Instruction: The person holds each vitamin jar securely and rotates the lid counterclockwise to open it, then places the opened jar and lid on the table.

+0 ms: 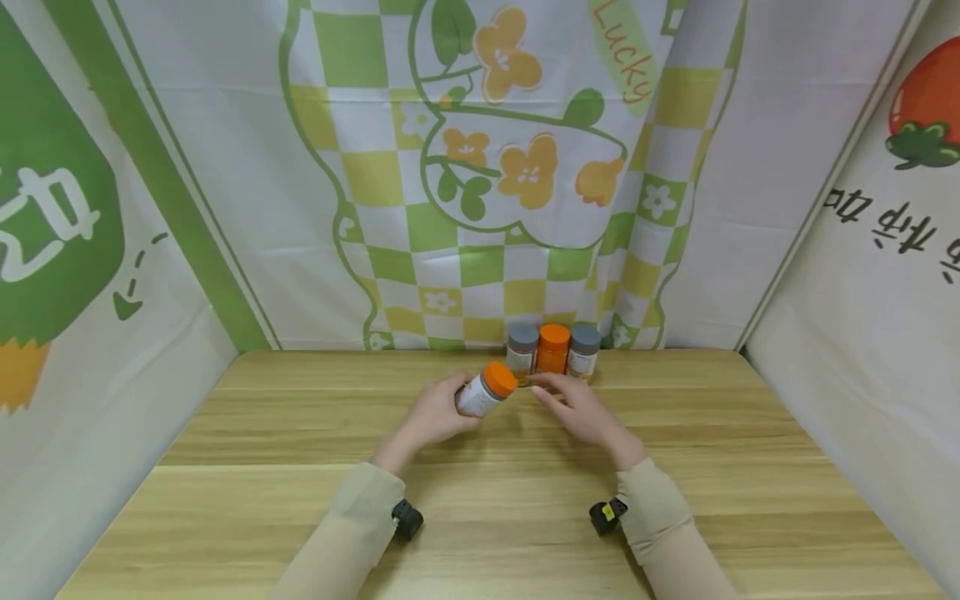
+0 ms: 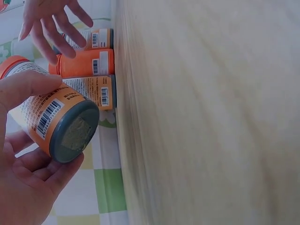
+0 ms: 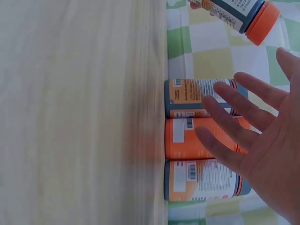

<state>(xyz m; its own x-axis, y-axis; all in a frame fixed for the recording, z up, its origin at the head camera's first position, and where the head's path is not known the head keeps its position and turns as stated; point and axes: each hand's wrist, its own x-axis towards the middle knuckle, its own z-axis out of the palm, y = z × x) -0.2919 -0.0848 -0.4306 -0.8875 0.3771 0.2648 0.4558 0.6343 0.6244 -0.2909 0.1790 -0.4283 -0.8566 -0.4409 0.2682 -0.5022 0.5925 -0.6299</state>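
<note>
My left hand (image 1: pixel 438 411) grips a pill bottle with an orange cap (image 1: pixel 486 390), tilted and raised off the table. In the left wrist view, thumb and fingers wrap around this bottle (image 2: pixel 51 117), its dark grey base turned toward the camera. Against the back curtain stand three bottles in a touching row: a grey-capped one (image 1: pixel 522 346), an all-orange one (image 1: pixel 552 350) and another grey-capped one (image 1: pixel 583 350). My right hand (image 1: pixel 585 410) is just in front of this row, fingers spread and holding nothing, as the right wrist view shows. Whether its fingertips touch a bottle cannot be told.
The wooden table (image 1: pixel 510 517) runs back to a checked, flower-patterned curtain (image 1: pixel 480 267). White printed cloth walls (image 1: pixel 862 333) rise at the left and right sides. A small black camera is strapped on each sleeve.
</note>
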